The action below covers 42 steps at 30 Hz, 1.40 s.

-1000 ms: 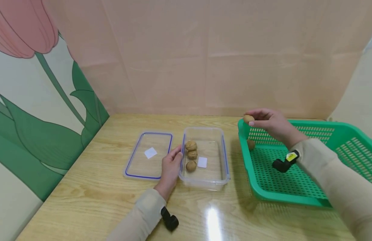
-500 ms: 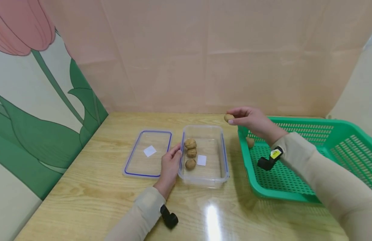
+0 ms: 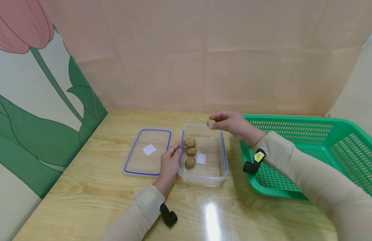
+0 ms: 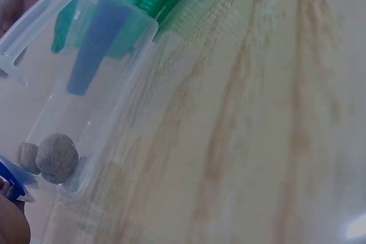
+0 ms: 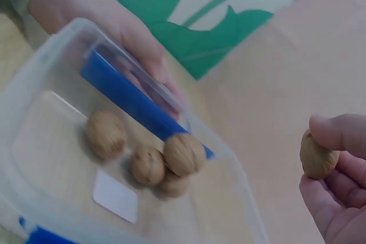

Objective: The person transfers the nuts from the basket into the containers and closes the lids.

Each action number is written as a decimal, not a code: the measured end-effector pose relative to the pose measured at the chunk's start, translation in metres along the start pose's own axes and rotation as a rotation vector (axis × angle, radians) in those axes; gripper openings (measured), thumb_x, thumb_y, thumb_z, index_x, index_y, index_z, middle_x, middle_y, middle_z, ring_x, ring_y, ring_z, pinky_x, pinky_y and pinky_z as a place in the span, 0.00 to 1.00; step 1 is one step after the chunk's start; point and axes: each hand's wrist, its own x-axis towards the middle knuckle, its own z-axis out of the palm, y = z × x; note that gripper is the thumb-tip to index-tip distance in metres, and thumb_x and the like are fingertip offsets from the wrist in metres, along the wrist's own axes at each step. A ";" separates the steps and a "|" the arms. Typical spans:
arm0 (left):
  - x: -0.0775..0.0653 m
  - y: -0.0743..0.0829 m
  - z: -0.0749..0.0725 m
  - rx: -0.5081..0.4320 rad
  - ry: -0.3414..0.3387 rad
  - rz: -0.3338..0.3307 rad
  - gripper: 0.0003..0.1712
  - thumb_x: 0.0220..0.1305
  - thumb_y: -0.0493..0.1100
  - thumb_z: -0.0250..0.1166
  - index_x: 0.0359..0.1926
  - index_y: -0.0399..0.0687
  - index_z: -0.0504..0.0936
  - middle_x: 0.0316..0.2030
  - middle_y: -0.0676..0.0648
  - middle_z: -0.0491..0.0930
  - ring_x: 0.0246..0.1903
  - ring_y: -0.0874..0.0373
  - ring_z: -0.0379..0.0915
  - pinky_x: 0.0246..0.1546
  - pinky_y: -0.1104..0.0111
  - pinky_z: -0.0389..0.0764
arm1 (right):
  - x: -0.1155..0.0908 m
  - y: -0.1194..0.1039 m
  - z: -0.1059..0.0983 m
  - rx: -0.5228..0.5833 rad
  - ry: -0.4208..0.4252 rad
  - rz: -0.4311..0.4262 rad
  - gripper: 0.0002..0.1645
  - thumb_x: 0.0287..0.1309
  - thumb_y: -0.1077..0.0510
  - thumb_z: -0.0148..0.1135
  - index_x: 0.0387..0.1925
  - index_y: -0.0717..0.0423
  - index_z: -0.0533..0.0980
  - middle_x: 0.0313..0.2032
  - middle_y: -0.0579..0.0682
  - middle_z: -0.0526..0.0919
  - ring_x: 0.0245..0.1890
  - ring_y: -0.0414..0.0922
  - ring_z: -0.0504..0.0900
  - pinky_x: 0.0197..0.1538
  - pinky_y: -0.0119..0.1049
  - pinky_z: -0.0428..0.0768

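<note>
My right hand (image 3: 231,124) pinches a walnut (image 3: 210,123) between thumb and fingertips, over the far right corner of a clear plastic food container (image 3: 217,179). In the right wrist view the held walnut (image 5: 318,155) shows plainly. My left hand (image 3: 169,164) holds the container's left side, thumb and forefinger at the rim; its other fingers are mostly hidden. Inside, several walnuts (image 3: 190,163) lie along the left wall beside a white square label (image 3: 201,158). The left wrist view shows two walnuts (image 4: 57,158) through the clear wall.
A clear lid (image 3: 134,159) with a blue seal lies left of the container, bearing another white label. To the right stands a green plastic basket (image 3: 271,191), partly covered by my right forearm. A pinkish sheet (image 3: 167,67) hangs behind the wooden table (image 3: 92,201).
My right hand has moved left with the walnut, from above the basket's left edge to the container's far right corner. My left hand stays at the container's side.
</note>
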 end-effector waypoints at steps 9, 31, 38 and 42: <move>0.001 -0.001 -0.001 0.002 -0.007 0.005 0.18 0.65 0.37 0.53 0.55 0.42 0.76 0.55 0.42 0.75 0.58 0.50 0.67 0.60 0.60 0.68 | 0.005 -0.001 0.031 -0.036 -0.049 0.014 0.26 0.53 0.60 0.64 0.54 0.62 0.72 0.49 0.55 0.78 0.49 0.47 0.75 0.58 0.45 0.72; -0.002 -0.001 0.000 0.004 -0.020 0.020 0.18 0.65 0.38 0.53 0.54 0.42 0.77 0.54 0.42 0.77 0.54 0.53 0.71 0.54 0.65 0.74 | 0.009 0.008 0.081 -0.142 -0.163 0.029 0.20 0.48 0.65 0.66 0.46 0.65 0.77 0.46 0.57 0.82 0.45 0.45 0.77 0.52 0.39 0.76; -0.003 -0.004 0.000 0.007 -0.015 0.017 0.18 0.65 0.38 0.53 0.54 0.42 0.78 0.53 0.43 0.77 0.53 0.54 0.70 0.55 0.64 0.73 | 0.014 0.015 0.090 -0.196 -0.146 0.045 0.17 0.45 0.66 0.69 0.41 0.62 0.79 0.40 0.53 0.84 0.40 0.43 0.77 0.46 0.34 0.77; -0.002 -0.003 -0.001 0.004 -0.007 0.032 0.18 0.65 0.38 0.53 0.54 0.42 0.78 0.53 0.43 0.77 0.54 0.54 0.70 0.56 0.63 0.71 | 0.015 0.013 0.095 -0.242 -0.133 0.055 0.16 0.44 0.66 0.69 0.40 0.60 0.80 0.38 0.50 0.83 0.40 0.44 0.77 0.48 0.36 0.76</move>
